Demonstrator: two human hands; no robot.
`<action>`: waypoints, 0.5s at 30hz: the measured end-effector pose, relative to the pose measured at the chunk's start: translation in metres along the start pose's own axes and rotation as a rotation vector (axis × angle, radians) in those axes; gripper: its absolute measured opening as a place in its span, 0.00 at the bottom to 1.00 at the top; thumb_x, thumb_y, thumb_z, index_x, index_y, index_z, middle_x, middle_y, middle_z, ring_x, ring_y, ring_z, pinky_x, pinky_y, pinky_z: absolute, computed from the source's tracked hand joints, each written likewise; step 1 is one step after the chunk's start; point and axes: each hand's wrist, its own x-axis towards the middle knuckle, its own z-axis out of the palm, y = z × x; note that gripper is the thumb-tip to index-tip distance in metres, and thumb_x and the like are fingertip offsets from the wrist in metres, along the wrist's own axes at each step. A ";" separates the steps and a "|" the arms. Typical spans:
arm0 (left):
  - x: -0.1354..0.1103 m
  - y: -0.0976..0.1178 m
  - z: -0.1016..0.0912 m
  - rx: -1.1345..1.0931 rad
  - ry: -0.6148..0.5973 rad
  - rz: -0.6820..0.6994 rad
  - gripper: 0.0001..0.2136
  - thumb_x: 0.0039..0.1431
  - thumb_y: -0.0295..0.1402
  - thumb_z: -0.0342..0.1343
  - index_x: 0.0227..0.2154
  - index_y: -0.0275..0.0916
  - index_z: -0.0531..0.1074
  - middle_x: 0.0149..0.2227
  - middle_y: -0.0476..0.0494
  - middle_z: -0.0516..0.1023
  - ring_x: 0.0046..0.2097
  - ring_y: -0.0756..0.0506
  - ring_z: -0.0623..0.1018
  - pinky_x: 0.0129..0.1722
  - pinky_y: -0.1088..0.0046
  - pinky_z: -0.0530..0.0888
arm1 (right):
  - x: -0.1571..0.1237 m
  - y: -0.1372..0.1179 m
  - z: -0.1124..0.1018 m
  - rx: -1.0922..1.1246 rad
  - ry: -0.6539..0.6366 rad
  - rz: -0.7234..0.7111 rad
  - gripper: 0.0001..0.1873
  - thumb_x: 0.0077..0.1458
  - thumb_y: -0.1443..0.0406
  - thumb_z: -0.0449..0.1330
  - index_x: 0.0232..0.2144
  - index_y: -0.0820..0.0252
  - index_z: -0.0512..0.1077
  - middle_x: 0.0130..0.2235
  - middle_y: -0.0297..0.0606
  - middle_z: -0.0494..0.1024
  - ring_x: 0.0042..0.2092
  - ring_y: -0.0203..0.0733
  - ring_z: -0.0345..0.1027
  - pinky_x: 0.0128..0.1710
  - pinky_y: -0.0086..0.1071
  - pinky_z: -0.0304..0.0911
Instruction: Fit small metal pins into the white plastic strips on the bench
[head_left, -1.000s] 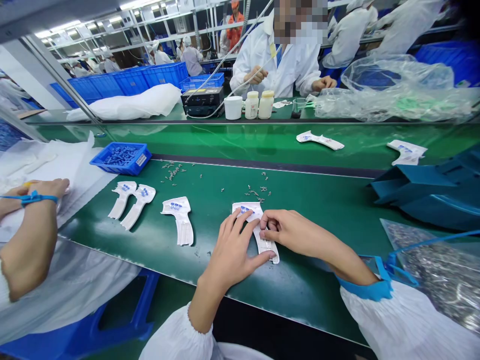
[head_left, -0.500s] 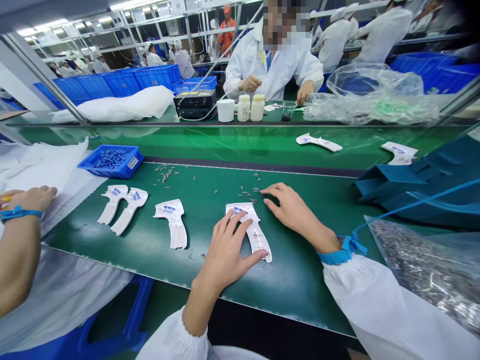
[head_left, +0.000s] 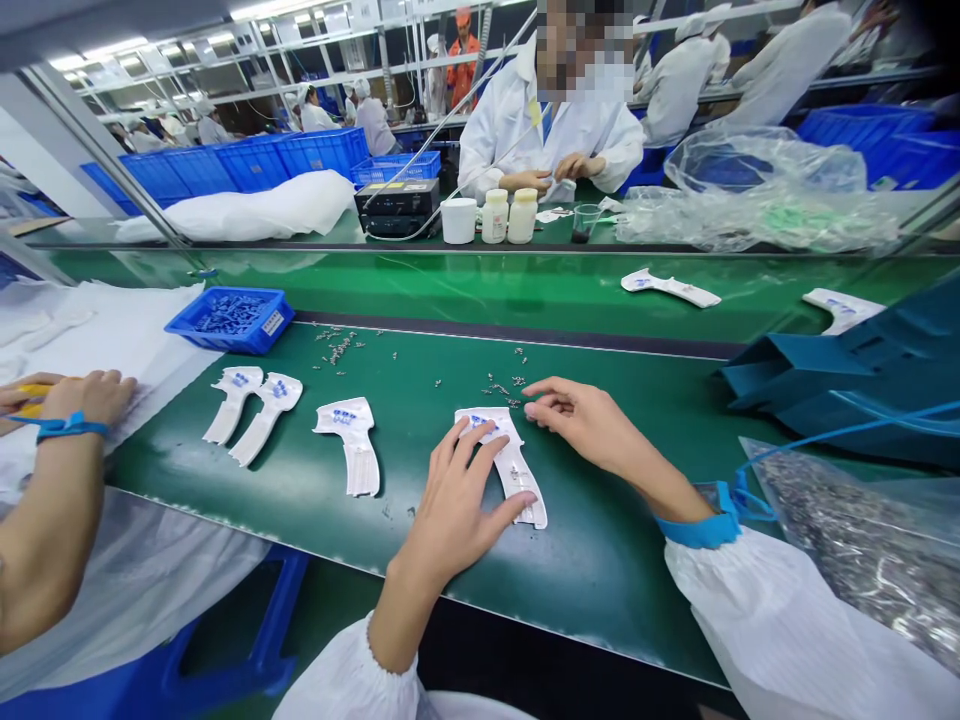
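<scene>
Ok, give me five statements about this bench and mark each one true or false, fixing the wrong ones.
1. The left hand lies over a white shell. True.
2. The blue tray holds blue pieces. True.
3. One hand is reaching into that tray. False: the right hand is beside loose metal pieces.
4. No other shell lies to the left of the left hand. False: three other shells lie there.
5. Two further shells show beyond the near table. True.
</scene>
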 end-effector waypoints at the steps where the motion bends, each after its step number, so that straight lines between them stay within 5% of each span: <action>1: 0.000 0.000 0.000 -0.017 0.050 0.003 0.20 0.64 0.40 0.57 0.56 0.43 0.65 0.60 0.38 0.68 0.66 0.36 0.61 0.62 0.52 0.63 | -0.003 -0.005 0.003 0.100 -0.059 0.000 0.16 0.59 0.56 0.60 0.45 0.57 0.73 0.35 0.38 0.81 0.36 0.43 0.73 0.40 0.35 0.67; 7: 0.001 0.001 0.000 -0.092 0.224 -0.029 0.03 0.67 0.32 0.55 0.38 0.41 0.72 0.37 0.46 0.78 0.43 0.44 0.75 0.45 0.65 0.70 | -0.017 -0.030 0.024 0.314 -0.206 -0.006 0.13 0.56 0.56 0.63 0.38 0.58 0.72 0.32 0.36 0.79 0.35 0.41 0.72 0.36 0.32 0.65; 15: 0.001 0.001 -0.001 -0.164 0.324 -0.077 0.00 0.64 0.30 0.56 0.37 0.40 0.70 0.35 0.48 0.76 0.39 0.47 0.74 0.40 0.69 0.71 | -0.018 -0.031 0.029 0.336 -0.229 -0.001 0.12 0.54 0.56 0.64 0.31 0.60 0.77 0.30 0.35 0.78 0.33 0.39 0.69 0.32 0.31 0.61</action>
